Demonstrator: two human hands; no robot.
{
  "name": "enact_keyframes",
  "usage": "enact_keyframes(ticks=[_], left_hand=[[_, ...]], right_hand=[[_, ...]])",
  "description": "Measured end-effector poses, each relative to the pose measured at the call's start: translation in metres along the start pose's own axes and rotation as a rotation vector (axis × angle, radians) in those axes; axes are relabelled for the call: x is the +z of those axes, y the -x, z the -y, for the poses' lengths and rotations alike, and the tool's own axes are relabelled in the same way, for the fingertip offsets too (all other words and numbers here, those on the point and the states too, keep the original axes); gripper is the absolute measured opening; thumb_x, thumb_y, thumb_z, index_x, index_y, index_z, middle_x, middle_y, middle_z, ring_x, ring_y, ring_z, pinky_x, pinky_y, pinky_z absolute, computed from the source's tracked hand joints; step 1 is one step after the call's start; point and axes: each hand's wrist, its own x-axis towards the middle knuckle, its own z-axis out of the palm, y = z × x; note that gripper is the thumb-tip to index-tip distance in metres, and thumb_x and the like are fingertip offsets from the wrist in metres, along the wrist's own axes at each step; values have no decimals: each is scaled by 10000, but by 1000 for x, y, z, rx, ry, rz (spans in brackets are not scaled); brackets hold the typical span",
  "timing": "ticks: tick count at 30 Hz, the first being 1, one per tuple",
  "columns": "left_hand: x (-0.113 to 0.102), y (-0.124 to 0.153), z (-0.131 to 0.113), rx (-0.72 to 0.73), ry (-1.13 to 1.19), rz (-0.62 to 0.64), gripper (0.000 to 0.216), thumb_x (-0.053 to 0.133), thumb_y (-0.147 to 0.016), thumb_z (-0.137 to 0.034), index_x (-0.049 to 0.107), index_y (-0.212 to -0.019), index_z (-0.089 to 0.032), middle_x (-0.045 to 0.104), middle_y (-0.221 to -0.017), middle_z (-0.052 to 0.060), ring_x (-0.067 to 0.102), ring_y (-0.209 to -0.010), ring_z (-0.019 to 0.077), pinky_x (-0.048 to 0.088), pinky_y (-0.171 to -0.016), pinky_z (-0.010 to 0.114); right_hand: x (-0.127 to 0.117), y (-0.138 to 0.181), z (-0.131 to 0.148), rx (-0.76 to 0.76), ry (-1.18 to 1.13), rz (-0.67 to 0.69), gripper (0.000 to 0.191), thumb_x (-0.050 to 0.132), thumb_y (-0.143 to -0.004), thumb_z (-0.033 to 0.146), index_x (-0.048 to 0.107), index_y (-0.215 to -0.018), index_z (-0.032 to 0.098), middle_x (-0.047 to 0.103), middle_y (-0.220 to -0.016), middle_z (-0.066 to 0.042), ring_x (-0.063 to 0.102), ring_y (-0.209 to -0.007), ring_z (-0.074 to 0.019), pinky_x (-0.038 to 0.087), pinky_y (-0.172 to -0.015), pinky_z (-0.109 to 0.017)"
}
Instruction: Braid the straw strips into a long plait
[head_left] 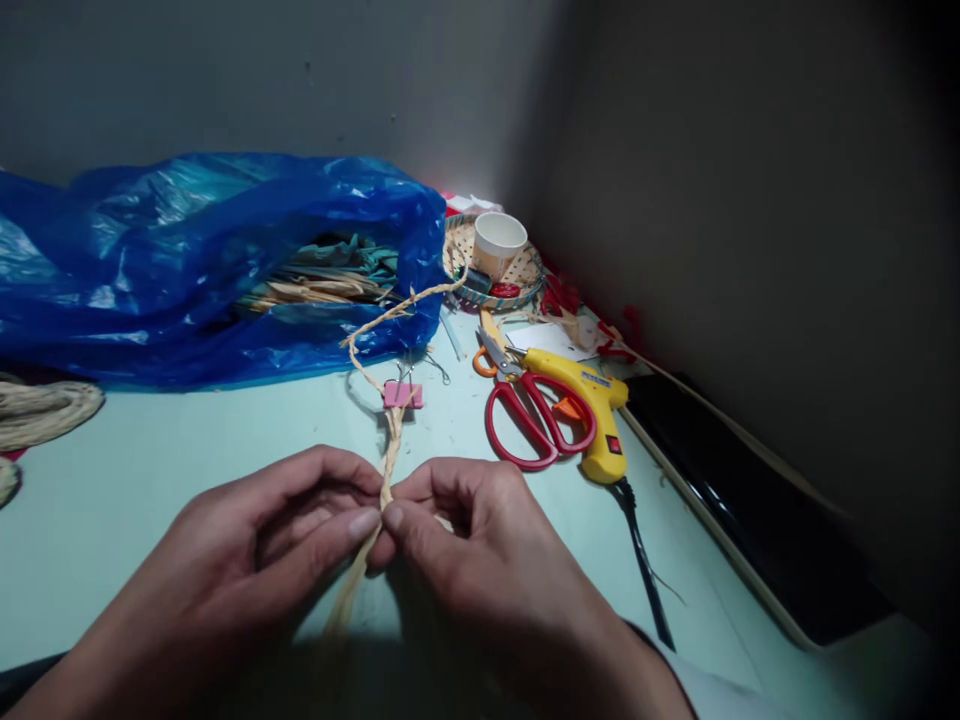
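My left hand (255,560) and my right hand (480,560) meet at the middle front of the table, each pinching the same pale straw braid (390,450) between thumb and fingers. Loose straw strands hang from the pinch toward me. The braid runs away from my hands to a pink binder clip (403,394) clamped on it, then curls back toward a woven basket (525,275).
A big blue plastic bag (187,260) with straw in it lies at the back left. Red scissors (529,420), a yellow glue gun (592,405) and orange scissors lie right of the clip. A paper cup (498,243) stands in the basket. Coiled rope (37,412) sits at the left edge.
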Motion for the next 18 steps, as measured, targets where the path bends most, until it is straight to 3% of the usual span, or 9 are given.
enact_keyframes(ticks=[3,5,9,15,18], left_hand=[[3,1,0,-168,235,154,249,772,-715,-437,670,-865,-268,698,-676,-37,624,-611,155,477,-597,241],[3,1,0,-232,277,220,295,790,-704,-454,648,-853,-243,618,-622,-57,480,-492,96,355,-493,211],[-1,0,0,-265,243,207,323,777,-697,-480,642,-851,-231,424,-558,-92,309,-477,83,202,-475,216],[-2,-2,1,-251,156,160,290,748,-702,-499,675,-761,-225,426,-516,-83,303,-471,97,204,-470,224],[0,-3,3,-192,125,88,251,766,-674,-459,688,-696,-221,561,-594,-42,471,-560,128,349,-521,223]], right_hand=[[0,-1,-2,-14,-30,27,179,591,-884,205,674,-733,155,704,-701,-37,648,-708,-149,470,-656,-238],[1,-1,-4,-27,48,7,180,605,-875,213,664,-714,160,664,-667,-19,590,-652,-135,419,-590,-228],[2,1,-5,-49,256,-55,166,622,-865,232,648,-711,179,583,-651,17,463,-602,-114,317,-524,-222],[4,5,-1,-116,354,-49,194,579,-897,213,610,-706,192,582,-654,27,471,-605,-113,321,-528,-222],[9,8,-5,-200,506,-152,222,567,-893,176,592,-675,208,572,-603,32,464,-543,-110,316,-506,-226]])
